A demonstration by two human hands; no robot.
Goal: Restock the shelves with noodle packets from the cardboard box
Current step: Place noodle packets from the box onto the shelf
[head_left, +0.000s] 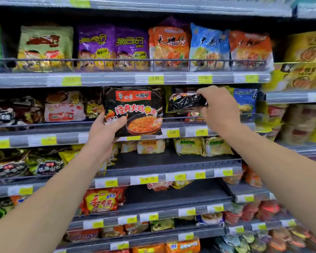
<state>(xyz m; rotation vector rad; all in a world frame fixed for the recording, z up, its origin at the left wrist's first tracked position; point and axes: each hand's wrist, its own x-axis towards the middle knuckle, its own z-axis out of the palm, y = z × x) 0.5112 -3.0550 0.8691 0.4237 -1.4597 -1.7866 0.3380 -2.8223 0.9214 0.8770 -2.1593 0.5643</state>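
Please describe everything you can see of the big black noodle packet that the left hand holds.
The black noodle packet is a glossy plastic bag, sealed and full. It bears a red label strip at the top, large red Chinese characters, and a picture of orange noodles in a pan. It stands upright, front toward the camera, before the second shelf's rail. The left hand grips its lower left corner, thumb on the front. Nothing else clearly touches it.

Two bare hands, left hand (pixel 106 130) and right hand (pixel 217 108), each gripping one glossy black plastic noodle packet: one upright, front-facing (pixel 133 110), one edge-on (pixel 186 102). On the shelf above the hands: two purple plastic packets (pixel 113 46), two orange (pixel 169 46), one blue (pixel 208 47).
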